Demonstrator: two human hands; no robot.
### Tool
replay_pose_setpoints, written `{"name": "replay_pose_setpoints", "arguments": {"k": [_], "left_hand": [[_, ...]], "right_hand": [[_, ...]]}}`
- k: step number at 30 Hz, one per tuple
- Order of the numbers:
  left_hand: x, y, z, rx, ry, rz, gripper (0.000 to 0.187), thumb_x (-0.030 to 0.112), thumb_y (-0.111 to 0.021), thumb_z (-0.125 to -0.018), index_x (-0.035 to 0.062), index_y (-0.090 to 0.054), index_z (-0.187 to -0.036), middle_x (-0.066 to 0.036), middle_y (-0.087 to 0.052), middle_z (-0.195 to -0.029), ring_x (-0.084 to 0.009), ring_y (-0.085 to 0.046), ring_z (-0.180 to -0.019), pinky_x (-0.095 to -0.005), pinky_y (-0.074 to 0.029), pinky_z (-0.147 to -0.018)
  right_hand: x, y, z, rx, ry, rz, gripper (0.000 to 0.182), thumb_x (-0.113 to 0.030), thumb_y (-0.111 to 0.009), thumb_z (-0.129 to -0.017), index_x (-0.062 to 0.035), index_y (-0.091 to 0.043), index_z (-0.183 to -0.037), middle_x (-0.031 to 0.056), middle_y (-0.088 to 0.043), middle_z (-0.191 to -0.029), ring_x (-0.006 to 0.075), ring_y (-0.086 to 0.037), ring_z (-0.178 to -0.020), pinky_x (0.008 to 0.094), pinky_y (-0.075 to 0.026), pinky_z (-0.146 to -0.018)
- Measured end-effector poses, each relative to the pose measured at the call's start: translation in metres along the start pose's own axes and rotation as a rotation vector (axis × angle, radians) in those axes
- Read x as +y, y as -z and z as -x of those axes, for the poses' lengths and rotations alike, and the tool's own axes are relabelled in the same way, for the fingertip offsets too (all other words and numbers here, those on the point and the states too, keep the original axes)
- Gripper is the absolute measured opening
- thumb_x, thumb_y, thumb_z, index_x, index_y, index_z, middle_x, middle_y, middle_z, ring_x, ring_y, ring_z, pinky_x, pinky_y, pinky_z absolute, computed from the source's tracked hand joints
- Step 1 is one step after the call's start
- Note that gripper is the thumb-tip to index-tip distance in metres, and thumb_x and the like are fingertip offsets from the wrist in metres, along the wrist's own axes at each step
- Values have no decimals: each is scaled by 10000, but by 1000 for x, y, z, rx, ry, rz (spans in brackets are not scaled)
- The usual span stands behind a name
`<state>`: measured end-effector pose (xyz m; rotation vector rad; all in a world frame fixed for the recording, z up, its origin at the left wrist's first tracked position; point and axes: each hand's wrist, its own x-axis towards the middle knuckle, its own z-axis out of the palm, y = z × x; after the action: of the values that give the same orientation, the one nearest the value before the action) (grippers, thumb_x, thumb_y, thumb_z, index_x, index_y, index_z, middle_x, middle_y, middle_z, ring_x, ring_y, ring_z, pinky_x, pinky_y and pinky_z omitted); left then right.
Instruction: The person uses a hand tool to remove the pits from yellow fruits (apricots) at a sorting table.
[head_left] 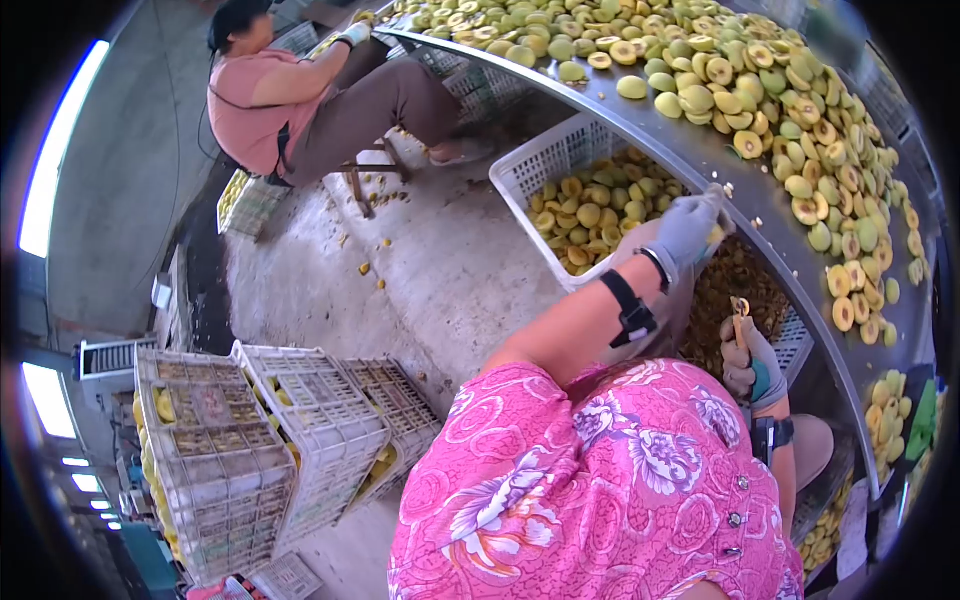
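Observation:
My left hand (688,228), in a grey glove, is at the metal table's curved edge (640,130), fingers closed round a yellowish fruit piece that is mostly hidden. Lower right, my right hand (752,368), gloved in grey and teal, is closed on a small tool (740,318) with a wooden handle and a looped metal tip pointing up. Many halved green-yellow fruits (700,80) lie on the table, some with brown centres. Beneath the edge, between my hands, a crate (795,345) holds brown pits or scraps (735,285).
A white crate (515,180) of fruit halves stands left of my left hand. Stacked crates (215,450) are at lower left. A co-worker in a pink top (275,100) sits at upper left near a small stool (360,185). Fruit bits dot the concrete floor (310,260).

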<state>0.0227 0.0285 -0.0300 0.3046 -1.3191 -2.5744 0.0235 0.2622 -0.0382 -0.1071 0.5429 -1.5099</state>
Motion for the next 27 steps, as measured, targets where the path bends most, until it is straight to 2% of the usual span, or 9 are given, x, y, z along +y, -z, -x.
{"name": "replay_pose_setpoints", "arguments": {"k": [2, 4, 6, 11, 12, 13, 18, 24, 27], "left_hand": [[18, 28, 5, 207, -294, -446, 368, 326, -541, -958, -3, -650, -835, -127, -651, -799, -252, -630, -739, -334, -508, -673], [48, 54, 10, 322, -797, -1208, 239, 234, -599, -894, 8, -665, -935, -148, -660, -897, -277, -622, -852, -367, -490, -773], [63, 48, 7, 330, -737, -1293, 220, 219, -629, -851, 42, -668, -976, -155, -653, -972, -299, -606, -909, -409, -483, -817], [51, 22, -69, 81, -555, -1286, 379, 282, -647, -860, 43, -599, -1150, -133, -602, -1141, -243, -598, -1033, -359, -488, -883], [47, 9, -84, 51, -581, -1297, 375, 292, -662, -832, 60, -594, -1119, -182, -594, -1101, -365, -567, -1023, -440, -463, -894], [43, -7, -100, -25, -557, -1354, 398, 303, -666, -830, 69, -585, -1142, -181, -590, -1124, -363, -565, -1044, -436, -460, -904], [9, -80, -169, -242, -404, -1569, 477, 347, -671, -825, 96, -549, -1212, -178, -575, -1187, -351, -555, -1107, -427, -449, -937], [-28, -117, -193, -402, -401, -1784, 624, 399, -657, -826, 123, -467, -1352, -186, -504, -1310, -354, -503, -1205, -420, -417, -1003], [-29, -117, -186, -398, -323, -1695, 578, 378, -677, -808, 109, -505, -1290, -224, -483, -1314, -385, -508, -1180, -407, -412, -1014]], "right_hand": [[3, 8, -3, 349, 56, 200, 421, -496, -407, -992, -89, -490, -1060, -30, -385, -571, 59, -269, -325, 240, -222, -304], [3, 26, -11, 381, 45, 233, 426, -522, -443, -972, -108, -501, -1053, -36, -386, -570, 61, -274, -328, 234, -223, -312], [0, 25, -10, 740, -33, 430, 420, -534, -466, -956, -127, -512, -1049, -28, -428, -600, 59, -328, -374, 223, -265, -336], [5, 16, -6, 882, 34, 848, 416, -516, -489, -942, -114, -532, -1041, -3, -508, -686, 85, -447, -482, 242, -378, -424], [8, 24, -9, 897, 84, 855, 421, -513, -493, -943, -106, -529, -1043, -1, -512, -688, 90, -449, -480, 243, -383, -434], [7, 29, -5, 935, 109, 833, 421, -513, -493, -943, -106, -529, -1043, -1, -512, -688, 90, -449, -480, 243, -383, -434], [-4, 28, 6, 684, 130, 725, 346, -440, -492, -969, -103, -528, -1040, -18, -502, -671, 69, -423, -475, 245, -346, -431], [-7, 22, 5, 673, 142, 742, 295, -396, -505, -974, -114, -534, -1055, -29, -493, -664, 65, -432, -498, 244, -347, -447], [-7, 16, 6, 710, 153, 786, 248, -374, -488, -983, -127, -515, -977, -33, -487, -649, 61, -420, -473, 242, -347, -401]]}}
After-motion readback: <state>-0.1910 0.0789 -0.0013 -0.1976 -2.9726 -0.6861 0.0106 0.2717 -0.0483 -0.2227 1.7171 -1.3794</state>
